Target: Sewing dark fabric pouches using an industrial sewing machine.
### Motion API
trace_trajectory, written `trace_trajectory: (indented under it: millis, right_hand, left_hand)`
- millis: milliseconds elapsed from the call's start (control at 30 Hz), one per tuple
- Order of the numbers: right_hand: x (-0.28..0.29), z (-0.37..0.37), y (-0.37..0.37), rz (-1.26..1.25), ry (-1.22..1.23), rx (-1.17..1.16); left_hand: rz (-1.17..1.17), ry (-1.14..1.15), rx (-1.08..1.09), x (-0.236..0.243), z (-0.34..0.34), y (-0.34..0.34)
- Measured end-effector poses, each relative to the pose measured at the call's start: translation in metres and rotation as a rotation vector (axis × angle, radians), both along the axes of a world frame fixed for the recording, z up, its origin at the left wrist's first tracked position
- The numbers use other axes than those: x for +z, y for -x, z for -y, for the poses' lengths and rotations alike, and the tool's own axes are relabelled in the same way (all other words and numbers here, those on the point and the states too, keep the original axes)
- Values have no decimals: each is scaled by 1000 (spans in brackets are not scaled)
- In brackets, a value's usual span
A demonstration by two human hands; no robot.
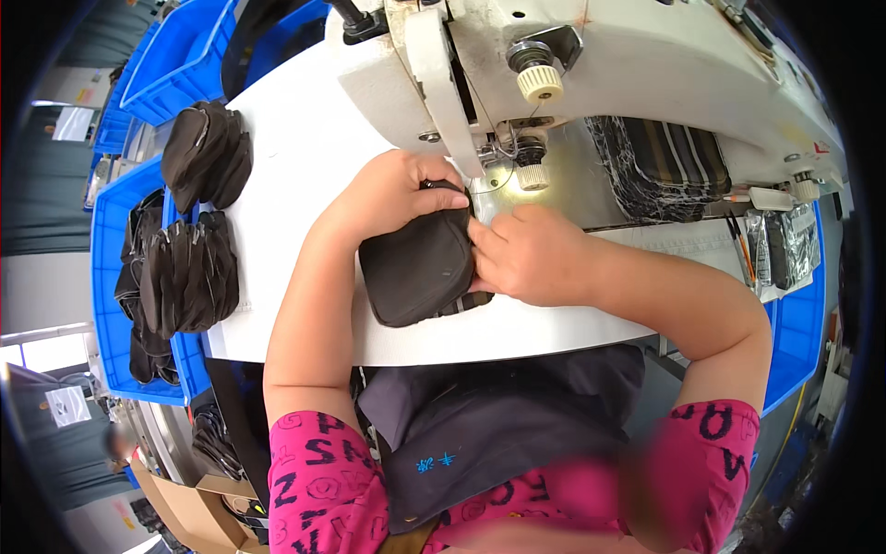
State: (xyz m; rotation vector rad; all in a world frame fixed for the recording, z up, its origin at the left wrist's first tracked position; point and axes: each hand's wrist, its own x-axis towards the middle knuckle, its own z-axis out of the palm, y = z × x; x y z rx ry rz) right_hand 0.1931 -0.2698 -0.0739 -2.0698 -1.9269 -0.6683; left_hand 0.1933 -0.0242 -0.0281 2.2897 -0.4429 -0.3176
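A small black fabric pouch point(417, 265) lies on the white table in front of the sewing machine point(452, 88). My left hand point(399, 194) pinches its far edge, thumb on top, close to the needle area. At the pouch's right side, the fingers of my right hand point(531, 256) are closed on the edge. A striped piece of cloth shows a little under the pouch's lower right corner. The machine's lamp lights the metal plate point(572, 180) just beyond my hands. My fingertips hide the seam between them.
Stacks of black pouches point(189, 268) sit at the left, partly over a blue bin point(111, 305). Striped fabric pieces point(660, 166) are piled under the machine arm. Scissors and packets point(784, 245) lie at the right. An open cardboard box point(189, 508) stands at the lower left.
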Motion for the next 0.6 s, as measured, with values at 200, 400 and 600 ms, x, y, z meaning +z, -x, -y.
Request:
trace_trajectory:
  millis: [200,400,600]
  right_hand:
    - [10,0,-14,-70,-19,7]
    - [5,-6,-6,-47,-158,30]
    - [0,-5,11,-1,-152,74]
  left_hand:
    - [-55,43,-83,-3,-8,-2]
    - [-3,59,-105,-6,-7,0]
    - [-5,-8,-72,-2,1,6]
